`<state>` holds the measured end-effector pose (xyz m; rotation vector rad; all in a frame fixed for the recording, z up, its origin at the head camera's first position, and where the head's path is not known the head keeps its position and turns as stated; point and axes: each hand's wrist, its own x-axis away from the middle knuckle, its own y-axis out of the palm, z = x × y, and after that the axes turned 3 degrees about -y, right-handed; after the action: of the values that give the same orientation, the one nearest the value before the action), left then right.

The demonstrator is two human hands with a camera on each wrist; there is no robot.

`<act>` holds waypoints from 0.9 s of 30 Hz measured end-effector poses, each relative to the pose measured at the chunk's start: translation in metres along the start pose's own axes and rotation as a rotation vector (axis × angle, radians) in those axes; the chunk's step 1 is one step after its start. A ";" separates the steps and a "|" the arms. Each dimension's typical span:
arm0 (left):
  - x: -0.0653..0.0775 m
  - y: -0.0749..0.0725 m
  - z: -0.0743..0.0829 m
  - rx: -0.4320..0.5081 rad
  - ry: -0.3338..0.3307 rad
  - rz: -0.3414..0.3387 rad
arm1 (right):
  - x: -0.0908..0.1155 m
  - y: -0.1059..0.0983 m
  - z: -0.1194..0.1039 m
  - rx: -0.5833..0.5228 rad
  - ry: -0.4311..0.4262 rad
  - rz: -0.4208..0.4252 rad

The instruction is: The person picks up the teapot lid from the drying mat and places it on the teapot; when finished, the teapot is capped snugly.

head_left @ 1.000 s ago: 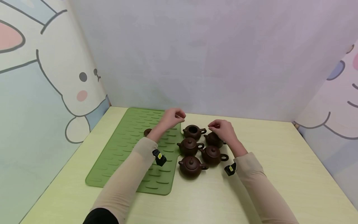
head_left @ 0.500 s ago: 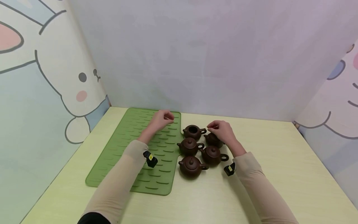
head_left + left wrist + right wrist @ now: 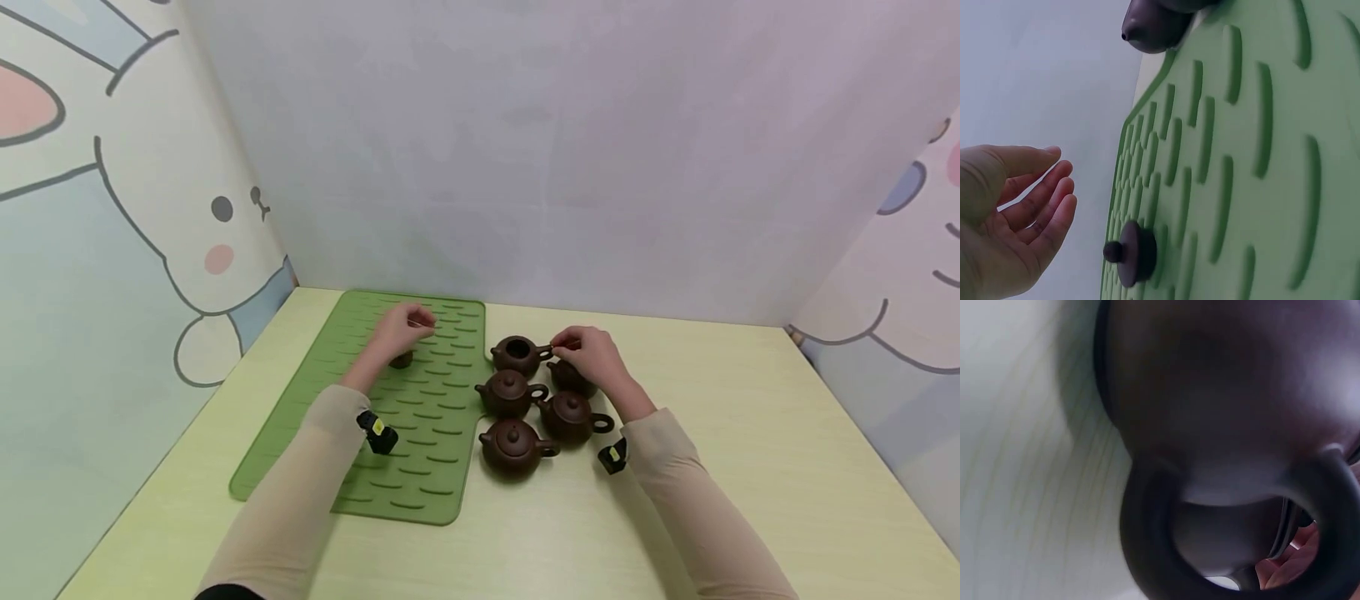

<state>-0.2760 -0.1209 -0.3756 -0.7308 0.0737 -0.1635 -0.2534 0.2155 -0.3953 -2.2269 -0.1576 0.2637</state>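
Observation:
My left hand (image 3: pixel 401 332) is over the green mat (image 3: pixel 442 433), fingers loosely bent and nothing between them. Just below it on the mat lies a dark brown lid (image 3: pixel 402 360); the left wrist view shows its round knob (image 3: pixel 1112 252) apart from the fingers. My right hand (image 3: pixel 588 354) has its fingertips at the handle of a lidless teapot (image 3: pixel 516 354), above the back right teapot (image 3: pixel 566 377). Whether the fingers pinch that handle is unclear. The right wrist view is mostly filled by a teapot (image 3: pixel 1229 394), with fingers (image 3: pixel 1294 562) partly visible through its handle.
More brown lidded teapots stand close together right of the mat: one in the middle row (image 3: pixel 507 393), one to its right (image 3: pixel 573 417), and one at the front (image 3: pixel 512 450). The pale wooden table (image 3: pixel 750 433) extends to the right, with a curtain wall behind.
My left hand has moved left and slightly nearer, from the mat's back right edge to above the lid. My right hand has shifted slightly left and down to the lidless teapot's handle.

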 end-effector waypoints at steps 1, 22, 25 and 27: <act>0.001 -0.002 -0.002 0.001 -0.005 0.001 | 0.000 0.000 0.000 0.000 -0.002 0.000; 0.018 -0.013 -0.053 0.019 -0.094 -0.005 | 0.001 0.001 0.001 -0.006 -0.011 0.019; 0.019 -0.013 -0.054 0.015 -0.106 0.002 | 0.001 0.001 0.001 -0.012 -0.006 0.016; 0.019 -0.012 -0.054 0.021 -0.119 0.010 | 0.001 0.002 0.000 -0.015 -0.005 0.015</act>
<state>-0.2654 -0.1689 -0.4079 -0.7173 -0.0379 -0.1113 -0.2522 0.2150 -0.3972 -2.2436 -0.1455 0.2768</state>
